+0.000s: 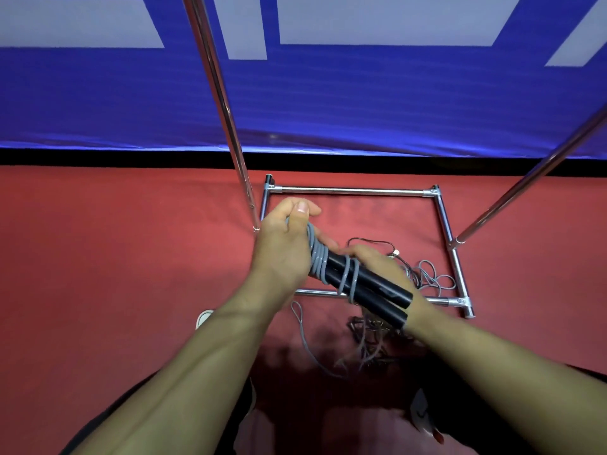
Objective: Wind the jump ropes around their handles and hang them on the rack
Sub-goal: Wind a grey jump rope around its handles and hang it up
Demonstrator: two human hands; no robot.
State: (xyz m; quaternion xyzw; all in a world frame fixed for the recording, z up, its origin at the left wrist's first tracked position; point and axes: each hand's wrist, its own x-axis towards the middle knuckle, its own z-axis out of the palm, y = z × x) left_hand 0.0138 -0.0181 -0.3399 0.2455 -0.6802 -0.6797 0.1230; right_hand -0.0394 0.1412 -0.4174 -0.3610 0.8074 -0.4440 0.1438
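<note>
Two black jump-rope handles [377, 292] lie side by side, held between my hands above the rack's base. Grey rope [318, 256] is coiled several times round their far end, with looser turns further along. My left hand [285, 244] grips the wound end and pinches the rope between thumb and fingers. My right hand [377, 264] holds the handles from below, its fingers curled round them. The chrome rack [351, 191] stands on the red floor, its uprights rising left and right. More loose ropes [427, 274] lie tangled inside the base.
A blue banner [328, 103] with white shapes hangs behind the rack. A pile of grey and dark ropes [368, 339] lies on the floor near my feet, with a grey strand [303, 336] trailing left. My shoes [423, 418] show at the bottom.
</note>
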